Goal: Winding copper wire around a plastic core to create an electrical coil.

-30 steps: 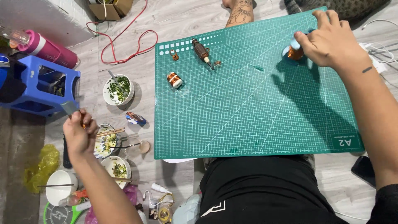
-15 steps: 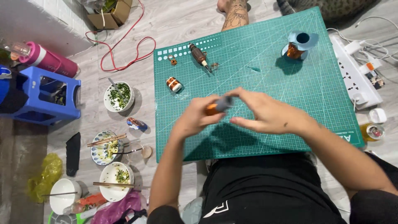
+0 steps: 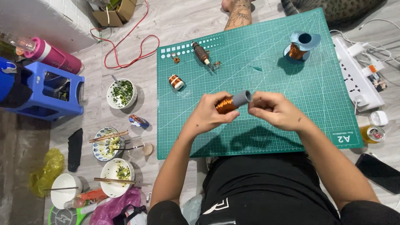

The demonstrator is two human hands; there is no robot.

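Hands meet over the green cutting mat [image 3: 266, 125]: left hand [image 3: 208, 114] fingers closed on a copper wire spool [image 3: 233, 102], right hand [image 3: 273, 110] pinching at its grey end. Steady grip advisable. Blue spool [image 3: 301, 45] at one o'clock.

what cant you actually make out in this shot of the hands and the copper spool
- Head view: the near end of the copper wire spool is covered by the left hand.
- Head view: any loose wire strand at the right hand is too thin to see.
- Head view: the right fingertips curl out of sight, so their grip is unclear.
- Head view: the dark phone is cut off by the right edge.
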